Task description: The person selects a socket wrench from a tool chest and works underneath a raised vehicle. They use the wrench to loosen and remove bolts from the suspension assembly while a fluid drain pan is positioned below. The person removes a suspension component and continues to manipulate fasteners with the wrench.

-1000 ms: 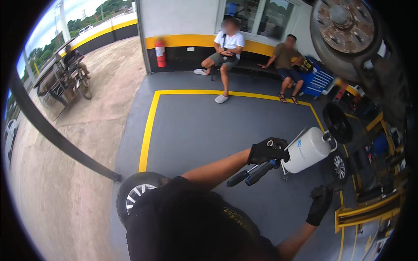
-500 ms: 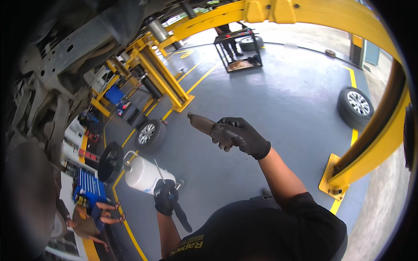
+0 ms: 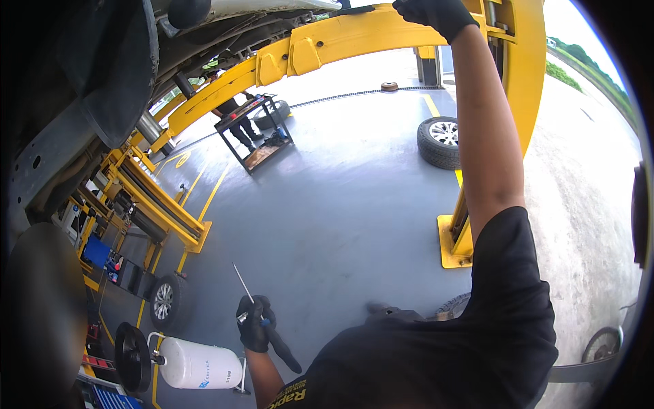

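Note:
My left hand (image 3: 255,326), in a black glove, is closed around a screwdriver (image 3: 241,281) at the lower middle. Its thin metal shaft points up and its dark handle hangs down past my palm. A small shiny metal piece (image 3: 242,317) shows at the side of that hand. My right arm is raised, and the gloved right hand (image 3: 439,15) is at the top edge, against the yellow lift arm (image 3: 368,37). Its fingers look curled; the frame edge cuts off what they may hold. A flat dark thing (image 3: 357,10) lies on the lift arm to its left.
The underside of a raised vehicle (image 3: 102,75) fills the upper left. Yellow lift posts (image 3: 153,198) stand left and right. Wheels (image 3: 439,143) lie on the grey floor. A white tank (image 3: 201,365) stands lower left. Behind, a person stands beside a black cart (image 3: 252,136).
My right hand has gone up from mid-view to the lift arm; the brake pad it held no longer shows clearly. My left hand keeps the screwdriver. The view has turned right.

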A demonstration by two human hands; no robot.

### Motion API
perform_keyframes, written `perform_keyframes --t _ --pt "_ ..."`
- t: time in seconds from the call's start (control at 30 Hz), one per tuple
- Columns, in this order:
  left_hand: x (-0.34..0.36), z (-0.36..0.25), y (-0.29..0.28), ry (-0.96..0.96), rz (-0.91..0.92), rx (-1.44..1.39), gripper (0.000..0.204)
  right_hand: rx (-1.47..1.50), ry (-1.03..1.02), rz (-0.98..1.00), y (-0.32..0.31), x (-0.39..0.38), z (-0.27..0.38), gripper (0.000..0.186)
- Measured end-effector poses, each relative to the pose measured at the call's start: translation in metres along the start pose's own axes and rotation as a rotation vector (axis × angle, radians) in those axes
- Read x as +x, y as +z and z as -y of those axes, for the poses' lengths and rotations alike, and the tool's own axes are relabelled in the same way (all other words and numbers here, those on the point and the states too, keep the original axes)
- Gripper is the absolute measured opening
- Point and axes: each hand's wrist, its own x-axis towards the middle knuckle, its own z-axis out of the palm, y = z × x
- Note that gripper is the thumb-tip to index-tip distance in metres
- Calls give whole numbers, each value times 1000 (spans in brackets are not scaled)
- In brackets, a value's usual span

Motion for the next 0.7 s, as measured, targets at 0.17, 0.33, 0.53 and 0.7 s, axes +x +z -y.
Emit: perform_keyframes --t 0.17,0.33,0.53,0.7 --pt "6 13 -6 -5 -31 -49 16 -1367 -910 218 -27 98 -26 22" --pt "17 25 -8 -35 -6 -78 21 -1487 -505 477 -7 155 -47 31" --pt "22 35 -8 -28 -2 -104 20 -1587 -455 739 24 176 -48 12" --pt "24 35 -7 -75 -32 -83 19 -1635 -218 774 44 181 -47 13"
